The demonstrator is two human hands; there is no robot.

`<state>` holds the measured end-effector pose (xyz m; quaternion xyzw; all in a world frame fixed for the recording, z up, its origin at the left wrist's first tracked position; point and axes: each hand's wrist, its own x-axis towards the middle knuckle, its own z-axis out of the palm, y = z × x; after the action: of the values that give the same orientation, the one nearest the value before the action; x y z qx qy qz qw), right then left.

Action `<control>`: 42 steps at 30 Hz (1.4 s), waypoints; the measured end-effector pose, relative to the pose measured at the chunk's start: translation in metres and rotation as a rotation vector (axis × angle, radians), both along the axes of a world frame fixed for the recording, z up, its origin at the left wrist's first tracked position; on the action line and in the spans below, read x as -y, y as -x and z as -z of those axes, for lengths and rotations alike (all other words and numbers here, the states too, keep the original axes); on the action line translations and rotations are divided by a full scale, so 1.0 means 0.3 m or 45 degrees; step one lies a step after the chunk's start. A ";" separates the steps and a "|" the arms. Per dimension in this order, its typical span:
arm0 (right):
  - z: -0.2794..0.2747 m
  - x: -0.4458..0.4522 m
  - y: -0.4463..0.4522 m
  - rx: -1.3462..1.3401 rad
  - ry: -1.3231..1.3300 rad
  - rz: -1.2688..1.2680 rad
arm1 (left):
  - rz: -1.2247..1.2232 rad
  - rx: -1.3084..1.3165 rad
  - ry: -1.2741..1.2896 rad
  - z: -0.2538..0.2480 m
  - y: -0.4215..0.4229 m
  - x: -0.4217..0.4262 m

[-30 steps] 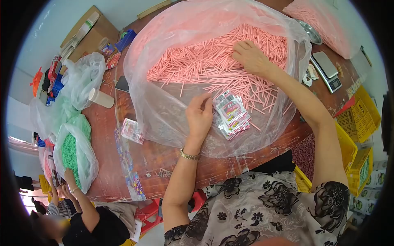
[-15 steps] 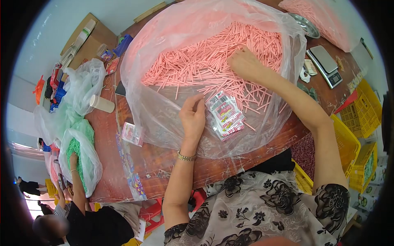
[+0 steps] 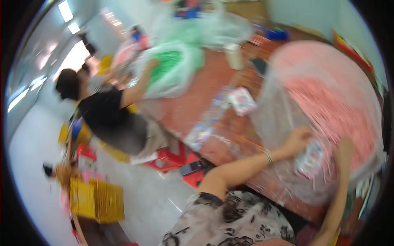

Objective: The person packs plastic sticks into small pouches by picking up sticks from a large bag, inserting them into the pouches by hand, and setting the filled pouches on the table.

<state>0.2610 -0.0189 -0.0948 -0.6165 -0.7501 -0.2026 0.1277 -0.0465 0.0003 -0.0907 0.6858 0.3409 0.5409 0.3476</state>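
Note:
A large clear plastic bag holds a heap of thin pink sticks on the table. My right hand is at the near edge of the sticks, its fingers smeared by motion. To its left, my left hand, with a gold band at the wrist, is bent over the bag's front part. Its fingers are blurred too, and whether they hold anything does not show. Just below and between both hands, a stack of small printed packets lies on the plastic.
Another printed packet stack lies on the red-brown table, near a white cup and a dark flat object. A co-worker reaches into a bag of green sticks. Yellow crates stand on the floor.
The view has swung left and blurred, so the bag and both hands now appear farther right. More of the co-worker and the room is visible. Both hands remain around the pink sticks and packets.

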 end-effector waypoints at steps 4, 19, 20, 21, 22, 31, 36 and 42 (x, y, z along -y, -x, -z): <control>0.093 -0.048 -0.072 -0.001 -0.072 0.099 | -0.003 0.001 -0.072 0.016 -0.002 0.021; -0.117 0.124 0.091 -0.545 0.068 0.183 | 0.042 0.061 0.068 0.017 -0.010 0.010; -0.158 0.142 0.108 -0.596 0.233 0.281 | 0.044 0.059 0.074 0.022 -0.016 0.011; -0.107 0.127 0.085 -0.598 0.059 0.227 | 0.054 0.073 0.114 0.018 -0.018 0.017; -0.019 0.095 0.054 -0.598 -0.114 0.175 | 0.066 0.086 0.157 0.006 -0.016 0.023; -0.097 0.136 0.059 -0.624 -0.351 -0.044 | -0.057 -0.091 -0.334 -0.207 -0.104 0.014; -0.087 0.125 0.065 -0.669 -0.389 -0.155 | -0.056 -0.225 -0.736 -0.266 -0.376 0.103; 0.075 0.104 -0.038 -1.233 -0.083 -0.257 | 0.396 -0.340 -0.301 -0.238 -0.523 0.154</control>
<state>0.2725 -0.0502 -0.1173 -0.5597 -0.6540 0.0971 0.4997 0.1103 -0.0460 -0.0194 0.8315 0.2083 0.4216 0.2957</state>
